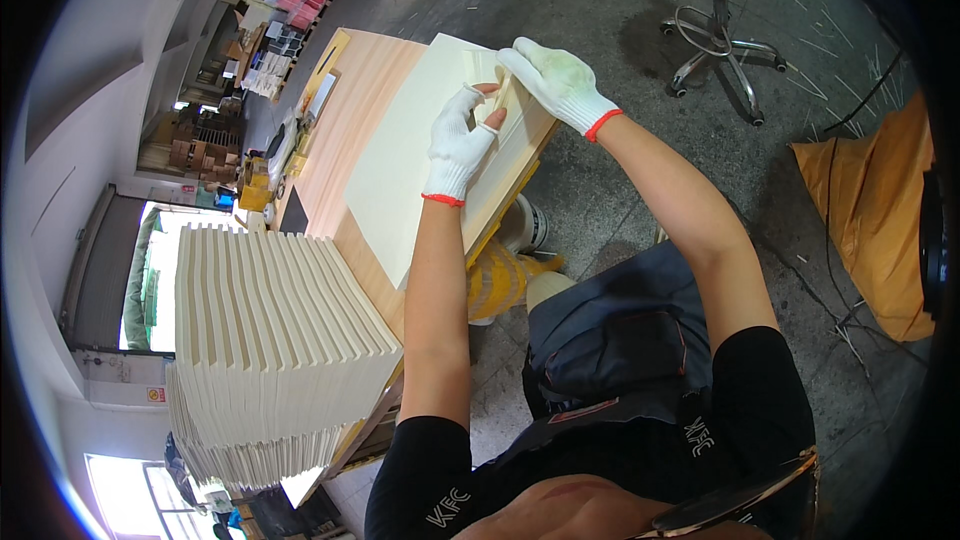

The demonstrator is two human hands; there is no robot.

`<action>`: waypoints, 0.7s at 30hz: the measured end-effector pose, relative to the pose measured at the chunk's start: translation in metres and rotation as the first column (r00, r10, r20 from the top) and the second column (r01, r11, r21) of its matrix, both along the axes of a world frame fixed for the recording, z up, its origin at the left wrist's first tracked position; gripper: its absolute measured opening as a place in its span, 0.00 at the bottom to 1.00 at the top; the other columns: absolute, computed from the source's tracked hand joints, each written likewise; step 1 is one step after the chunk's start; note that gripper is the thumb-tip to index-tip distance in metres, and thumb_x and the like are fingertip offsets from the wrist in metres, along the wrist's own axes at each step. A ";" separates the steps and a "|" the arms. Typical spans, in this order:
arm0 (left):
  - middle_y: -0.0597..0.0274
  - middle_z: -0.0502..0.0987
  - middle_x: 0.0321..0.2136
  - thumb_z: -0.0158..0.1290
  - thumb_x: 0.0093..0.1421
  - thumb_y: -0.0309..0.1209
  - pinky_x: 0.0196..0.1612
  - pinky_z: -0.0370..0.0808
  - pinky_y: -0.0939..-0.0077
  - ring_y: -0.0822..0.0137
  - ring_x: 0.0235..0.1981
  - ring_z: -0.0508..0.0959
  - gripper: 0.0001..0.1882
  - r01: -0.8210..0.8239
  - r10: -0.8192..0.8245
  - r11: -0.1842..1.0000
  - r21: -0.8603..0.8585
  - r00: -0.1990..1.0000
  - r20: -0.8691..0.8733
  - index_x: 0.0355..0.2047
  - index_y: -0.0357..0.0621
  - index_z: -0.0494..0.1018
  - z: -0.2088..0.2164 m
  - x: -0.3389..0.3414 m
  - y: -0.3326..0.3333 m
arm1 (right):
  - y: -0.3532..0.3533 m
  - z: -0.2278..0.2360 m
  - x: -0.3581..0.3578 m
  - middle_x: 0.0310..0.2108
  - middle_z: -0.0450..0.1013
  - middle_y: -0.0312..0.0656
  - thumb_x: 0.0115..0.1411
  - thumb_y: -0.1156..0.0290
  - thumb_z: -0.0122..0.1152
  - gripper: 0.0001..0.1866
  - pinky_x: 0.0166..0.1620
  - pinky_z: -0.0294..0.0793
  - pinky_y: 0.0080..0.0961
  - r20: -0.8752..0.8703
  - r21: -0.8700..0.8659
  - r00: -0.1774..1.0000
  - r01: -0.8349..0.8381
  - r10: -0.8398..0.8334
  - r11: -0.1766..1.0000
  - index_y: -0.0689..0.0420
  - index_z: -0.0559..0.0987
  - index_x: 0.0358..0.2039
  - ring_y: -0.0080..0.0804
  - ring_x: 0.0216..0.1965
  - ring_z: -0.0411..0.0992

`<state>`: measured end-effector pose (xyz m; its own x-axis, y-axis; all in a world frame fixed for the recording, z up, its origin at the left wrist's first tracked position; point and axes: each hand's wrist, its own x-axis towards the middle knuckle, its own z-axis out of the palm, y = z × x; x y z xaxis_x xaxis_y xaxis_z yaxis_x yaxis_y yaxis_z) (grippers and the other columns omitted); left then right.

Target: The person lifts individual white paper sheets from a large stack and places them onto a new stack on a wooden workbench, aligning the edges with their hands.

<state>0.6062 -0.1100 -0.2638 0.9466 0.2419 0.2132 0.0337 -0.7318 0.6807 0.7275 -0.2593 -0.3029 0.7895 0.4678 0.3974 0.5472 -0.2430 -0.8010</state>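
Observation:
My left hand [459, 141], in a white knit glove with bare thumb and forefinger tips, is over a large cream sheet [400, 140]. Its thumb and forefinger are curved and apart, close to a narrow pale strip [503, 90] near the sheet's right edge. My right hand [556, 83], gloved in white with a red cuff, lies with its fingers together over that strip; its thumb and palm side are hidden. Beneath the sheet is a light wooden table [365, 65]. A tall stack of cream sheets [280, 310] stands at the table's near left.
Right of the table, a black stool [722, 40] with a chrome wheeled base stands on the grey floor. An orange cover [870, 220] and dark cables are farther right. A white bucket [525, 225] and a yellow-taped object [497, 275] sit below the table edge.

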 end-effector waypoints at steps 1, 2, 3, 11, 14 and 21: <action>0.54 0.79 0.46 0.60 0.57 0.33 0.50 0.73 0.69 0.62 0.45 0.78 0.20 0.002 -0.002 1.000 -0.030 1.000 -0.004 0.52 0.47 0.77 0.002 -0.001 -0.002 | -0.001 0.000 0.000 0.34 0.78 0.55 0.69 0.43 0.38 0.26 0.42 0.72 0.49 -0.005 0.000 1.000 0.002 -0.002 1.000 0.52 0.74 0.42 0.56 0.39 0.76; 0.54 0.79 0.46 0.59 0.58 0.33 0.50 0.73 0.69 0.61 0.46 0.78 0.21 0.001 -0.001 0.998 -0.059 1.000 -0.008 0.52 0.47 0.77 0.005 -0.002 -0.004 | -0.002 0.003 -0.002 0.34 0.78 0.56 0.69 0.43 0.38 0.26 0.42 0.72 0.49 -0.022 -0.014 1.000 -0.004 0.004 1.000 0.52 0.74 0.42 0.56 0.39 0.76; 0.54 0.79 0.46 0.59 0.58 0.33 0.51 0.73 0.69 0.60 0.46 0.78 0.21 0.006 -0.002 0.999 -0.049 0.996 0.088 0.53 0.47 0.77 0.005 -0.002 -0.007 | -0.003 0.006 -0.003 0.34 0.78 0.56 0.69 0.43 0.38 0.26 0.42 0.72 0.49 -0.040 -0.029 0.999 -0.010 0.009 1.000 0.52 0.74 0.42 0.56 0.39 0.76; 0.51 0.79 0.46 0.60 0.58 0.34 0.53 0.72 0.67 0.56 0.49 0.78 0.20 0.070 -0.076 0.995 0.076 0.994 0.083 0.51 0.47 0.77 -0.004 0.001 0.006 | 0.002 -0.001 0.001 0.35 0.78 0.56 0.70 0.43 0.38 0.26 0.43 0.72 0.49 0.020 -0.005 1.000 0.000 0.000 1.000 0.53 0.73 0.42 0.57 0.39 0.76; 0.58 0.77 0.48 0.60 0.58 0.27 0.53 0.70 0.74 0.66 0.49 0.74 0.21 0.034 -0.034 0.995 0.094 0.999 0.006 0.53 0.44 0.75 -0.002 0.001 0.003 | 0.002 -0.002 0.000 0.35 0.78 0.56 0.70 0.43 0.38 0.26 0.43 0.72 0.49 0.013 -0.004 1.000 -0.005 0.005 1.000 0.53 0.73 0.42 0.57 0.40 0.76; 0.51 0.79 0.46 0.58 0.59 0.32 0.53 0.72 0.66 0.56 0.49 0.78 0.19 0.021 -0.028 0.998 0.058 0.991 0.130 0.51 0.47 0.77 0.004 -0.002 -0.007 | -0.003 0.007 -0.003 0.35 0.78 0.56 0.69 0.43 0.39 0.26 0.43 0.72 0.49 -0.048 -0.040 0.999 -0.011 0.009 0.999 0.53 0.73 0.42 0.57 0.40 0.76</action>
